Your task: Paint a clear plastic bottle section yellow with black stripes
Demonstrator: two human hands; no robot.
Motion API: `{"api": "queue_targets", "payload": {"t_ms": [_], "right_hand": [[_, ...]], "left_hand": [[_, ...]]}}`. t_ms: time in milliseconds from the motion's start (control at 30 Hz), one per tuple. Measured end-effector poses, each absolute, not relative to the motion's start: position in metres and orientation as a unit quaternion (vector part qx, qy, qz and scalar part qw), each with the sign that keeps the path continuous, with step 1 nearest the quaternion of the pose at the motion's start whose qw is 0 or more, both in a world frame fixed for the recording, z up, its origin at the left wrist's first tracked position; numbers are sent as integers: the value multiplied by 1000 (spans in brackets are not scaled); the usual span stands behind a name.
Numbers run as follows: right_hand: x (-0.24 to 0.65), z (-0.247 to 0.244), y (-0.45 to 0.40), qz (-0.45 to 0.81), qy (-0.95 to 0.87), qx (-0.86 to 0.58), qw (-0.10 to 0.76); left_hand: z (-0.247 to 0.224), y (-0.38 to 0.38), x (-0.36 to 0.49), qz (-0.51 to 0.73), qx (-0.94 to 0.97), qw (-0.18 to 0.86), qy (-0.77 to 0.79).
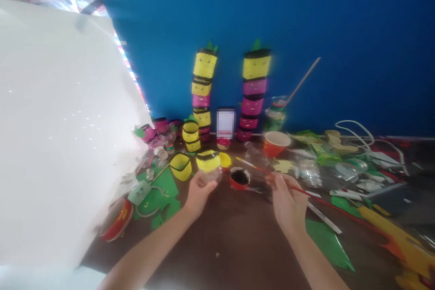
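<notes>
My left hand (pixel 200 192) is closed around a cut plastic bottle (pixel 208 165), clear at the bottom with a yellow band and a black rim. A thin red-handled paintbrush (pixel 258 168) is pinched in my right hand (pixel 288 201), its tip pointing left towards the bottle but apart from it. Between my hands stands a small red cup (pixel 239 186) with dark paint inside. Just behind it is a small yellow dish (pixel 224 160). Another yellow bottle piece with a black rim (pixel 181 167) rests left of the held one. The picture is somewhat blurred.
Two tall stacks of yellow and pink bottle pieces (pixel 204 65) (pixel 256 69) lean by the blue wall (pixel 163 18). An orange paper cup (pixel 276 145) stands right. Green sheets (pixel 326 242), a red tape roll (pixel 117 219) and a yellow glue gun (pixel 397 235) lie around.
</notes>
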State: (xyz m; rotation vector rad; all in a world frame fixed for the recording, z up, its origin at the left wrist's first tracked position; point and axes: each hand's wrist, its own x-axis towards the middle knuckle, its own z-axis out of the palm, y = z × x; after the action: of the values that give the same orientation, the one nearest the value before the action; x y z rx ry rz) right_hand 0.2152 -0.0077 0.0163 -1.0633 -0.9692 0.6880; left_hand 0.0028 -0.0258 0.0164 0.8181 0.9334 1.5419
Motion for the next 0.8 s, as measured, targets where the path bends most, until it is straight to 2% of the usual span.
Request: {"api": "queue_targets", "payload": {"t_ms": [233, 467, 800], "right_hand": [[210, 19, -14, 345, -474, -461, 666], [206, 62, -5, 289, -544, -529, 584], [182, 74, 37, 154, -730, -553, 371]], "left_hand": [[8, -28, 3, 650, 366, 468, 474], [17, -27, 9, 662, 313, 484, 479], [10, -25, 8, 656, 322, 479, 487]]}}
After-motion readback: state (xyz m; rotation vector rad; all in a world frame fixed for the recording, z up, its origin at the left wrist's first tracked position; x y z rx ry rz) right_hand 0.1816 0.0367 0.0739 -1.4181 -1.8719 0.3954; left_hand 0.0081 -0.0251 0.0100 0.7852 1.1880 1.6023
